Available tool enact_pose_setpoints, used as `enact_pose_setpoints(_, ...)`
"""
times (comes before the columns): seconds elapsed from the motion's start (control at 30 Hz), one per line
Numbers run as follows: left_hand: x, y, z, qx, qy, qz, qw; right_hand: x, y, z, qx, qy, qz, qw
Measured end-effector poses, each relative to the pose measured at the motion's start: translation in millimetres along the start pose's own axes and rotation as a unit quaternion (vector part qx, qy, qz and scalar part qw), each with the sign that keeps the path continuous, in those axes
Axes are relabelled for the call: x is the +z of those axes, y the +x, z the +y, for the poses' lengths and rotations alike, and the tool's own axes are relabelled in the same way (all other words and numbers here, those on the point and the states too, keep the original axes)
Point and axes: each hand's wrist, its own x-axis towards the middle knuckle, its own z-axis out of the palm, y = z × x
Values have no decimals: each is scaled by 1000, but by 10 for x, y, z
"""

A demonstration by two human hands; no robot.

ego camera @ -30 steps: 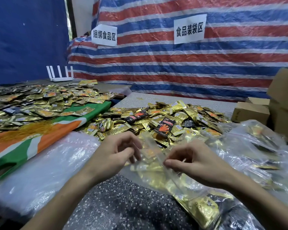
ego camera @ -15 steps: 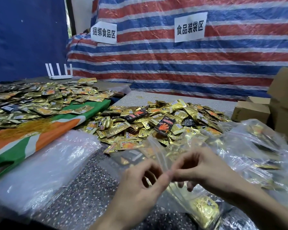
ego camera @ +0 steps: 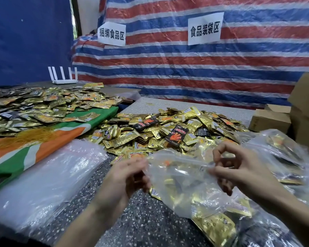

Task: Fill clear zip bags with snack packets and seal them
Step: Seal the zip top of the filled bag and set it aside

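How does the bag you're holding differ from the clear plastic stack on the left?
The held bag has gold packets inside; the plastic stack looks empty. The held bag is pinched at its top edge by the left hand and right hand; the plastic stack lies flat, untouched. Both are clear plastic.

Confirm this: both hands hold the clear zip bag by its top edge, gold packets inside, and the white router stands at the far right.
One slip: the head view shows the white router at the far left, not right. The rest holds: left hand and right hand hold the clear zip bag by its top edge, gold packets inside.
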Motion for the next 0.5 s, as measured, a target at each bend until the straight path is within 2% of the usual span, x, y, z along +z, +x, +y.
enact_pose_setpoints(0.1, -41, 129, 7, -28, -79, 11, 996, -25, -34, -19, -109, -113, -58, 986)
enact_pose_setpoints(0.2, 49, 228, -11, -61, -93, -3, 994, 7, -46, -35, -161, -232, -112, 953)
enact_pose_setpoints(0.33, 130, 337, -29, -70, -108, -24, 991, 12, -66, -82, -112, -307, -180, 928)
enact_pose_setpoints(0.4, 117, 404, -62, -78, -132, -34, 988, -8, -52, -53, -115, -308, -175, 928)
enact_pose_setpoints(0.5, 41, 563, -148, -92, -160, -65, 981, -42, -23, 15, -142, -276, -112, 944)
